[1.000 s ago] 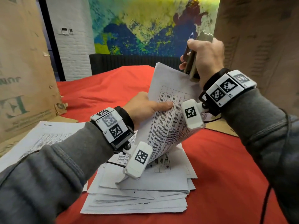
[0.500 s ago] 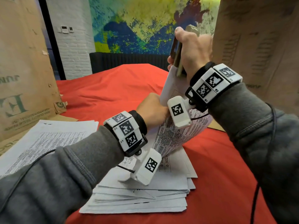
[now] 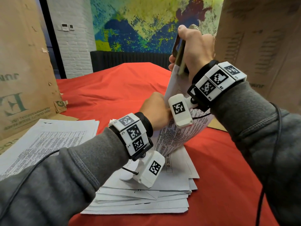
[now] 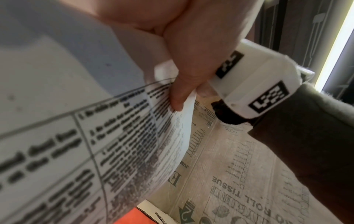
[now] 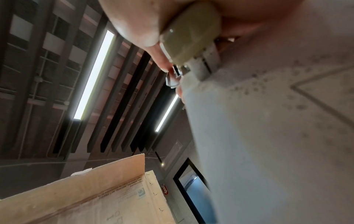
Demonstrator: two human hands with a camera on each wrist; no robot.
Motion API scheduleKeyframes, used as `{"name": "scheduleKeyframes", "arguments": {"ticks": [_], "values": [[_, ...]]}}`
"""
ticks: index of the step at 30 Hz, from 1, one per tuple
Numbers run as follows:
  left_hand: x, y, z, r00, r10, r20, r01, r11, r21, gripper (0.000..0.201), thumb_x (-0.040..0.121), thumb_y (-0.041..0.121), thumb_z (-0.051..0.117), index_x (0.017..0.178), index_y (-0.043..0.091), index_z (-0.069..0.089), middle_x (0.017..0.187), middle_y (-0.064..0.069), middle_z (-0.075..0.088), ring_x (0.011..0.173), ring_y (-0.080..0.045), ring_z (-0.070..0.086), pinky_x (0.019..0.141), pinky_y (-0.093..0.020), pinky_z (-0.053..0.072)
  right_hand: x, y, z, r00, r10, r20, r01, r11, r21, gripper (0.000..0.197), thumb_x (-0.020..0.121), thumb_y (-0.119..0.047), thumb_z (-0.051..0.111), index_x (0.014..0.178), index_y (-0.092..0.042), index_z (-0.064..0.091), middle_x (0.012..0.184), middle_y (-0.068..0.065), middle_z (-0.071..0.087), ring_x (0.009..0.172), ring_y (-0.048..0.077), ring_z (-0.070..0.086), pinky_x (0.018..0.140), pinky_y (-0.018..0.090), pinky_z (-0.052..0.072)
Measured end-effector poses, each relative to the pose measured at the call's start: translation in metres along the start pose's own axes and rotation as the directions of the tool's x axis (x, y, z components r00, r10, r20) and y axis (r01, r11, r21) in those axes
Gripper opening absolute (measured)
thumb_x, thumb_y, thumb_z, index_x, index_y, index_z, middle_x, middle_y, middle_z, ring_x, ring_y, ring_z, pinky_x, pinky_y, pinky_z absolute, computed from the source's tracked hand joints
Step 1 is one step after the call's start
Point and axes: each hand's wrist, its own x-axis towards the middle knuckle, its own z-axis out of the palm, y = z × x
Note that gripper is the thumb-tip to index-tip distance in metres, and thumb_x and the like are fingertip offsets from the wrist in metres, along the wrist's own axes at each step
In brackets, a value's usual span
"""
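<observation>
Red-draped tabletop [image 3: 105, 88] before a painted wall [image 3: 146, 22]. The right hand [image 3: 197, 51] is clenched round an olive stapler [image 3: 180, 53], whose mouth sits over the top corner of the printed sheets [image 3: 172, 136], held nearly upright. The left hand [image 3: 154, 110], at 7 o'clock from the right, pinches the sheets' side edge between thumb and fingers [image 4: 180, 94]. A paper stack [image 3: 146, 201] lies below both hands at 6 o'clock; a second stack [image 3: 48, 141] lies at 9 o'clock. A cardboard box [image 3: 21, 62] stands at 10 o'clock, another box [image 3: 260, 38] at 2 o'clock.
</observation>
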Motion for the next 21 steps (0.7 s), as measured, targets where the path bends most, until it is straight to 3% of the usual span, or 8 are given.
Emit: {"name": "scheduleKeyframes", "arguments": {"ticks": [2, 4, 7, 9, 12, 15, 18, 21], "values": [[-0.002, 0.001, 0.000, 1.000, 0.016, -0.005, -0.015, 1.000, 0.016, 0.039, 0.089, 0.007, 0.065, 0.060, 0.013, 0.041, 0.077, -0.026, 0.055, 0.088, -0.039, 0.055, 0.049, -0.029, 0.027, 0.000, -0.001, 0.000, 1.000, 0.007, -0.001, -0.007, 1.000, 0.010, 0.035, 0.091, -0.030, 0.069, 0.100, 0.003, 0.062, 0.075, 0.018, 0.066, 0.050, 0.028, 0.068, 0.049, 0.040, 0.058], [-0.004, 0.003, 0.001, 1.000, 0.010, -0.004, -0.009, 1.000, 0.022, 0.041, 0.089, 0.007, 0.066, 0.059, 0.013, 0.040, 0.061, -0.019, 0.050, 0.088, -0.038, 0.055, 0.047, -0.030, 0.027, -0.001, -0.001, 0.001, 1.000, 0.004, -0.014, -0.003, 1.000, 0.008, 0.035, 0.091, -0.030, 0.069, 0.097, 0.004, 0.062, 0.074, 0.017, 0.065, 0.047, 0.027, 0.066, 0.048, 0.039, 0.056], [-0.007, 0.005, 0.003, 1.000, -0.014, -0.010, 0.015, 0.998, 0.058, 0.042, 0.089, 0.007, 0.067, 0.057, 0.014, 0.041, 0.056, -0.010, 0.047, 0.087, -0.031, 0.058, 0.047, -0.030, 0.029, -0.005, 0.001, 0.001, 0.998, -0.021, -0.065, 0.020, 1.000, -0.013, 0.033, 0.092, -0.029, 0.070, 0.081, 0.001, 0.061, 0.064, 0.014, 0.062, 0.042, 0.026, 0.062, 0.043, 0.035, 0.054], [-0.008, 0.004, 0.004, 1.000, -0.012, -0.012, 0.013, 0.998, 0.057, 0.041, 0.089, 0.006, 0.066, 0.057, 0.013, 0.041, 0.057, -0.014, 0.049, 0.086, -0.031, 0.059, 0.047, -0.030, 0.029, -0.007, 0.002, 0.001, 0.996, -0.034, -0.086, 0.032, 0.999, -0.015, 0.036, 0.091, -0.030, 0.070, 0.074, -0.001, 0.059, 0.057, 0.011, 0.060, 0.041, 0.026, 0.061, 0.043, 0.036, 0.053], [-0.007, 0.002, 0.007, 1.000, -0.023, 0.009, 0.023, 1.000, 0.007, 0.040, 0.089, 0.013, 0.069, 0.058, 0.010, 0.044, 0.055, -0.014, 0.048, 0.065, -0.041, 0.058, 0.048, -0.029, 0.030, -0.005, 0.003, -0.004, 0.999, 0.015, 0.034, -0.015, 1.000, -0.003, 0.035, 0.095, -0.032, 0.069, 0.086, 0.001, 0.063, 0.063, 0.013, 0.062, 0.047, 0.025, 0.065, 0.049, 0.038, 0.057], [-0.008, 0.002, 0.007, 0.999, -0.037, 0.018, 0.038, 0.997, -0.064, 0.044, 0.089, 0.027, 0.077, 0.058, 0.011, 0.050, 0.053, 0.001, 0.049, 0.049, -0.020, 0.042, 0.046, -0.027, 0.030, 0.000, 0.000, -0.015, 0.990, 0.071, 0.125, -0.077, 0.996, 0.043, 0.033, 0.098, -0.034, 0.065, 0.100, -0.001, 0.062, 0.079, 0.018, 0.068, 0.064, 0.031, 0.073, 0.060, 0.047, 0.063], [-0.006, -0.003, -0.001, 0.998, -0.031, 0.048, 0.039, 0.987, -0.156, 0.026, 0.085, 0.035, 0.080, 0.086, 0.009, 0.078, 0.078, -0.002, 0.078, 0.070, -0.018, 0.074, 0.069, -0.035, 0.061, 0.017, -0.001, -0.034, 0.997, 0.079, 0.001, -0.079, 0.992, 0.097, 0.028, 0.099, -0.035, 0.062, 0.103, -0.007, 0.062, 0.087, 0.018, 0.072, 0.072, 0.031, 0.077, 0.065, 0.051, 0.065], [-0.012, -0.008, -0.020, 1.000, 0.011, 0.029, -0.005, 0.984, -0.180, 0.033, 0.083, 0.038, 0.079, 0.100, 0.010, 0.081, 0.091, -0.003, 0.082, 0.087, -0.024, 0.079, 0.086, -0.050, 0.063, 0.033, 0.011, -0.069, 0.991, 0.078, -0.109, -0.071, 0.995, 0.066, 0.024, 0.098, -0.033, 0.062, 0.099, -0.009, 0.063, 0.082, 0.012, 0.069, 0.064, 0.024, 0.073, 0.059, 0.042, 0.064]]}}
